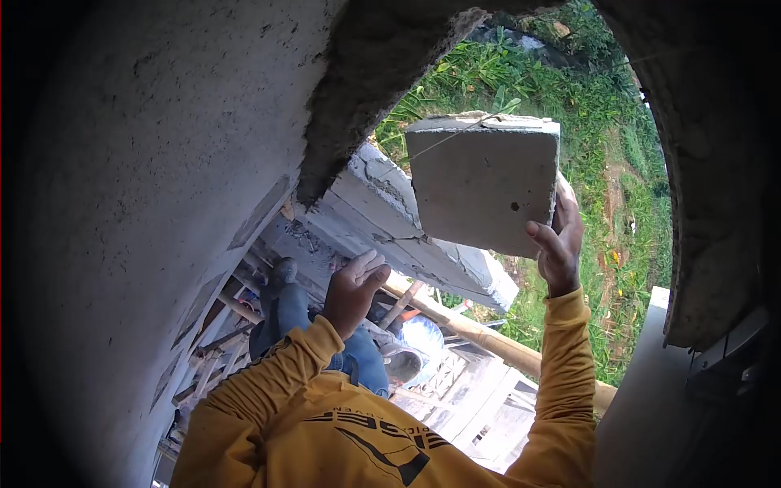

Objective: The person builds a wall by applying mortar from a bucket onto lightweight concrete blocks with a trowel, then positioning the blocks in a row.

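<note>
My right hand (pixel 560 236) grips the right edge of a grey masonry block (pixel 480 183), its thumb on the broad face and its fingers behind the edge. Rough pale mortar shows along the block's top side, and a thin string crosses its upper left part. Behind it, the block's lower left overlaps a low wall of light blocks (pixel 390 228) in this view. My left hand (pixel 355 289) is raised left of the block and apart from it, fingers loosely bent and nothing visible in them.
A plastered wall (pixel 179 138) fills the left side, with a rough opening edge above. Below are a bamboo pole (pixel 488 342), a bucket (pixel 403 363) and boards (pixel 464 407). Green plants (pixel 521 81) grow far below outside. A pale post (pixel 639 390) stands at right.
</note>
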